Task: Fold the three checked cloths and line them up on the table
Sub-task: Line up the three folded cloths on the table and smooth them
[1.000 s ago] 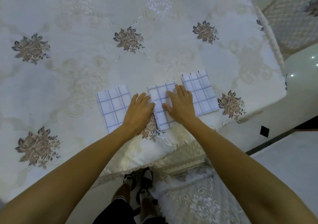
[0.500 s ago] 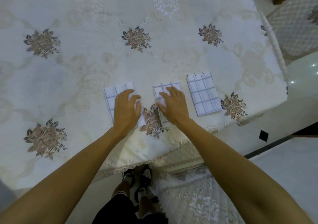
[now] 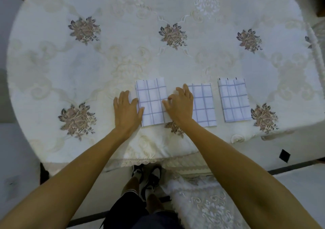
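Observation:
Three folded white cloths with a dark check lie in a row near the table's front edge: the left cloth (image 3: 152, 100), the middle cloth (image 3: 204, 105) and the right cloth (image 3: 234, 100). My left hand (image 3: 127, 112) lies flat against the left cloth's left edge, thumb on the cloth. My right hand (image 3: 179, 103) sits between the left and middle cloths, fingers spread, its thumb and fingertips touching the left cloth's right edge. The right hand hides the middle cloth's left side. The right cloth lies apart from both hands.
The round table (image 3: 105, 66) wears a cream embroidered tablecloth with brown flower patches. Its front edge hangs just below the cloths. My legs and shoes (image 3: 149, 177) stand on the floor under it. A padded chair (image 3: 319, 31) shows at the right.
Both hands have shifted left: the left hand slid off the left cloth's top to its left edge, and the right hand left the middle cloth for the left cloth's right edge.

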